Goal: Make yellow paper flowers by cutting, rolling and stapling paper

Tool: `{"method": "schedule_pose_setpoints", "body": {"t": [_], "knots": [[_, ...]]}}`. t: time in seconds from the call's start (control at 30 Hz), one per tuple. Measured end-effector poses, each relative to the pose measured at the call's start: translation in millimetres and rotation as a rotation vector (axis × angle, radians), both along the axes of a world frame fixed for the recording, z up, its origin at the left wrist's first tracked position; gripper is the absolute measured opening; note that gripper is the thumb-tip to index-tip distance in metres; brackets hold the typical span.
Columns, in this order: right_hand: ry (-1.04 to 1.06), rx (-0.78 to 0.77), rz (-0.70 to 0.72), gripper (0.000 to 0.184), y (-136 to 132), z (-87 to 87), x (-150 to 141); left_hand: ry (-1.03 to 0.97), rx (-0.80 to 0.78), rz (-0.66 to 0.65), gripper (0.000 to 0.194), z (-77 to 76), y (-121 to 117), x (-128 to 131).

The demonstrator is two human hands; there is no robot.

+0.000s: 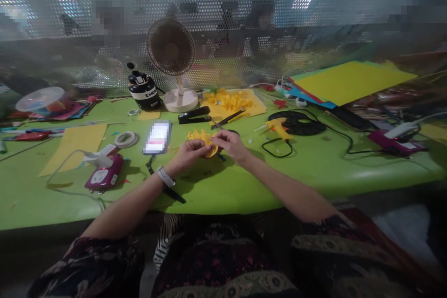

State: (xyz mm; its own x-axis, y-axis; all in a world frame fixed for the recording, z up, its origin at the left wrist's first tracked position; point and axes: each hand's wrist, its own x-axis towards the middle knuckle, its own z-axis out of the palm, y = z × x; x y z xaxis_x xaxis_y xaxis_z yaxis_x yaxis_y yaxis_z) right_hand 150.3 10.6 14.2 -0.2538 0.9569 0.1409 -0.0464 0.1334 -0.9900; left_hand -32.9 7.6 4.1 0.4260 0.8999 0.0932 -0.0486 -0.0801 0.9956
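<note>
My left hand (191, 152) is closed in a pinch on a piece of fringed yellow paper (211, 151), held just above the green table. My right hand (231, 144) is closed too, its fingertips at the paper's upper edge. A thin grey tool (217, 124) shows just behind the right fingers; I cannot tell whether it is held or lying there. More cut yellow fringe (196, 134) shows beyond the left fingers. Under the right hand, a small dark blue object (221, 156) is partly hidden. Behind the hands lies a black stapler (194, 115).
A phone (157, 137), a tape roll (125, 139) and a purple power strip (104, 172) lie left. A yellow glue gun (277, 126) with its cord lies right, before coloured sheets (349, 81). Behind stand a fan (171, 47), a black bottle (144, 91) and yellow paper cuttings (228, 100).
</note>
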Motion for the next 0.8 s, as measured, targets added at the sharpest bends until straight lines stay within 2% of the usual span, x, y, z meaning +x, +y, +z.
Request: {"method": "schedule_pose_setpoints", "body": {"t": [0.13, 0.33, 0.53, 0.67, 0.8], "knots": [[0.026, -0.016, 0.007, 0.038, 0.9, -1.8, -1.0, -0.005, -0.054, -0.019, 0.039, -0.9, -1.1, -0.4], [-0.022, 0.078, -0.039, 0.037, -0.1, -4.6, -2.9, -0.003, -0.111, -0.084, 0.04, -0.5, -1.7, -0.8], [0.011, -0.014, 0.046, 0.035, -0.9, 1.8, 2.7, 0.016, -0.131, -0.137, 0.042, 0.4, 0.7, -2.3], [0.046, 0.002, 0.052, 0.031, 0.9, 2.3, 4.4, -0.018, -0.11, -0.177, 0.037, 2.0, 1.4, -3.3], [0.068, 0.0, 0.002, 0.027, 6.2, -2.4, 6.0, -0.081, -0.144, -0.119, 0.031, 3.5, 3.9, -4.5]]}}
